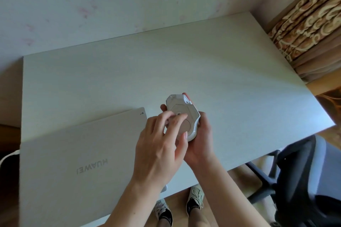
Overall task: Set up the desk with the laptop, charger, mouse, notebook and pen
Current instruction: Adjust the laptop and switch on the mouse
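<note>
My left fingers (171,118) press on the upturned underside of the white mouse (181,116), which my right hand (200,140) cradles from beneath, fingers curled round it, above the tabletop (230,72). At eight o'clock from the mouse lies the closed laptop (83,156), its lid reading HUAWEI.

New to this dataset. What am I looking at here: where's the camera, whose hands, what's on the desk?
No robot here: a person works with bare hands. The single picture comes from a wide-angle camera on the person's head, looking forward and down. The right hand cradles a pale computer mouse turned underside up, above the desk. The left hand touches its underside with the fingertips. A closed laptop lies flat on the desk's left part. No charger, notebook or pen is in view. An office chair stands at the right; the person's shoes show below the desk edge.
</note>
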